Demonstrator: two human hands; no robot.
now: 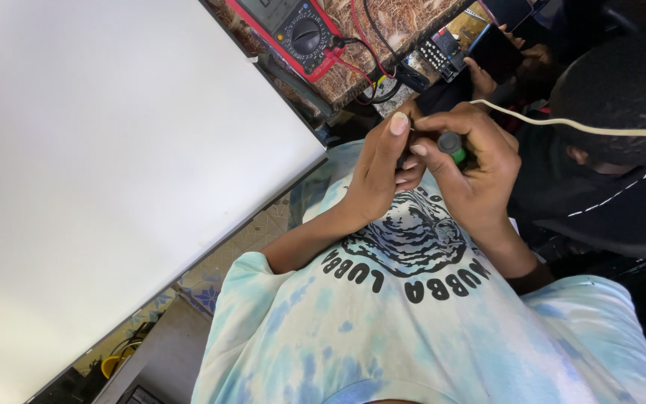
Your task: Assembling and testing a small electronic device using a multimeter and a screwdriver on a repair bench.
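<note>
Both my hands are raised close together in front of my pale blue tie-dye shirt (413,329). My right hand (476,168) is closed around a small screwdriver (452,147) with a black and green handle, whose thin metal tip points left toward my other thumb. My left hand (375,172) has its fingers curled on a small dark object (404,158) pressed between the two hands. Most of that object is hidden by my fingers.
A large white flat panel (114,164) fills the left side. A red and grey multimeter (297,31) with red and black leads lies on a speckled counter (405,22). A person in dark clothes (614,179) at right holds a phone (496,51). A cream cable (585,129) crosses them.
</note>
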